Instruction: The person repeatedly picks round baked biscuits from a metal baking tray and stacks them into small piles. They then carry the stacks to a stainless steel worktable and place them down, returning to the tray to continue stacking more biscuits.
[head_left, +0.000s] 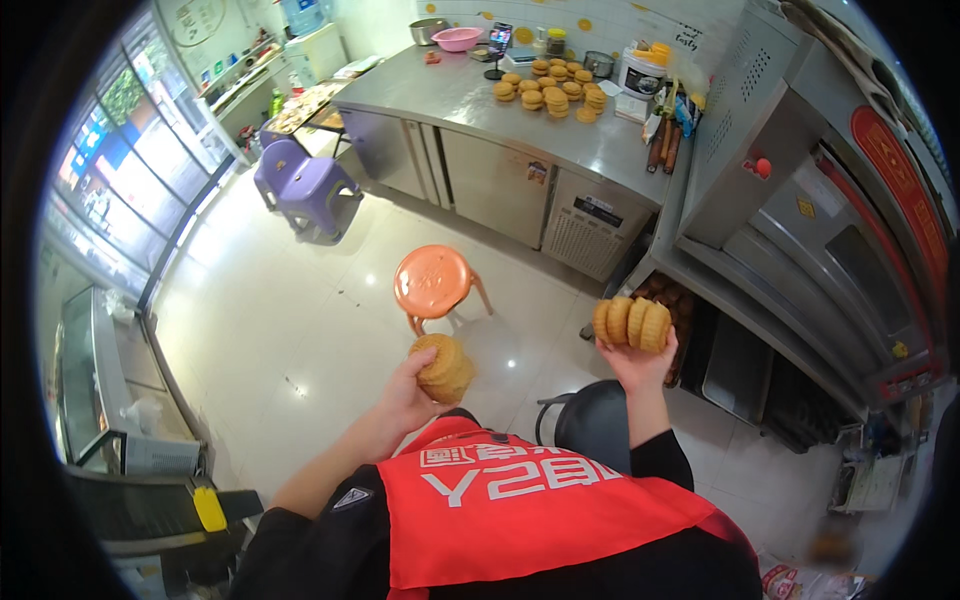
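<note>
Round golden-brown pastries (444, 371) stacked face to face fill my left hand (409, 397), in front of the red apron (517, 517). My right hand (641, 364) grips a second row of similar pastries (632, 324), lying sideways along the palm and fingers. Both hands are held out over the floor. More of these pastries (555, 94) stand in several short stacks on the steel worktop (442, 90) ahead, toward its right end.
An orange stool (433, 281) stands on the tiled floor before me. A black chair (596, 424) is below my right hand. To the right rises a large steel oven (810, 225); purple stacked stools (304, 180) are at the left. A phone on a stand (498, 49) is on the worktop.
</note>
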